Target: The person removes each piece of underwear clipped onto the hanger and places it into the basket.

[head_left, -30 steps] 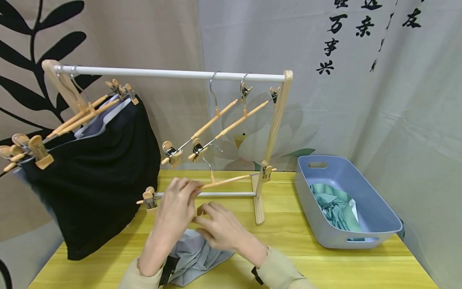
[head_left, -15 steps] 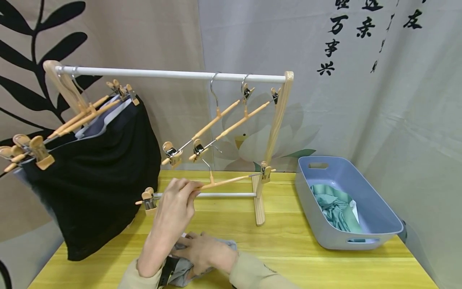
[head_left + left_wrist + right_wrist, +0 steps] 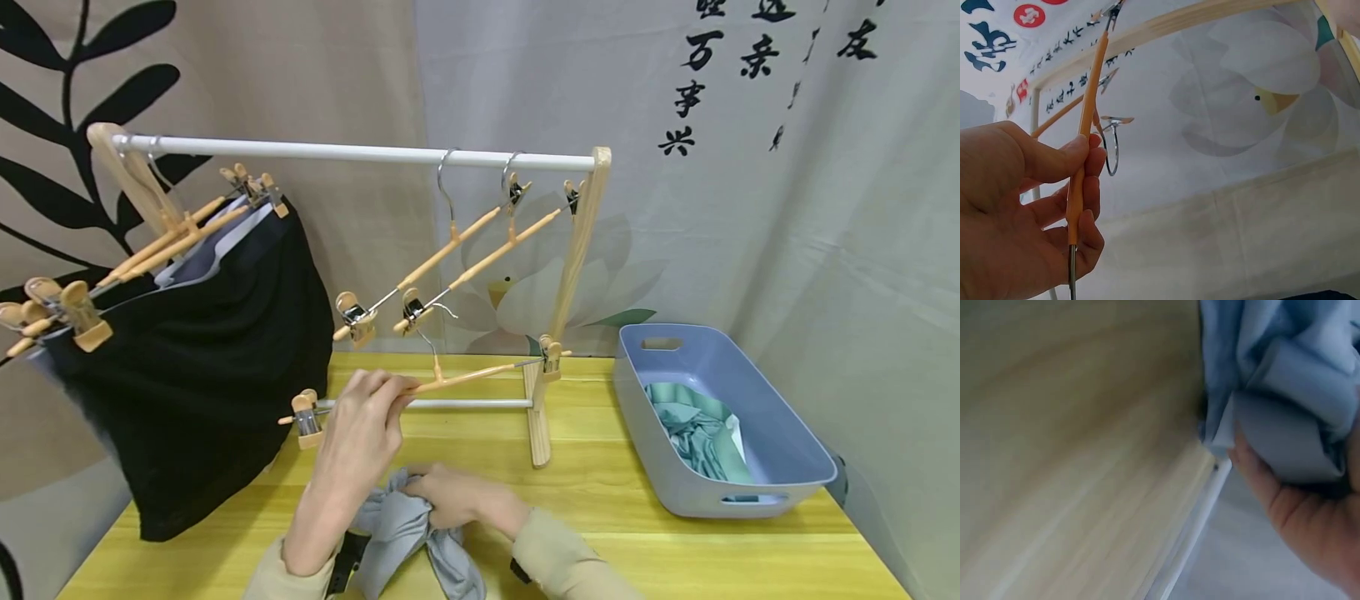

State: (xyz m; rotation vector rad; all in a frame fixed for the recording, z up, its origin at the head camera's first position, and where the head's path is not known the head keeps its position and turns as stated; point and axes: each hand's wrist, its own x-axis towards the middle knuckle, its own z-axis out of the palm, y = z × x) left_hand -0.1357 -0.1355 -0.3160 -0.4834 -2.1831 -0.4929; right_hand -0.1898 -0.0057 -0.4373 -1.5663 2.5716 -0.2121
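Observation:
My left hand grips the bar of a wooden clip hanger in front of the rack. In the left wrist view, thumb and fingers wrap the orange-brown bar. One bare clip sits at the hanger's left end, another at its right end. Lower down, my right hand holds a bunched grey-blue garment over the table's near part. The right wrist view shows folded cloth between thumb and hand, with most of the fingers hidden.
A white-railed rack stands on the yellow wooden table. Black shorts or a skirt hang at its left. Two bare clip hangers hang at its right. A blue basket with green cloth stands at the right.
My right hand has come down from near the hanger to the grey-blue garment and lifted part of it into a bunch. The left hand keeps its hold on the hanger, almost still.

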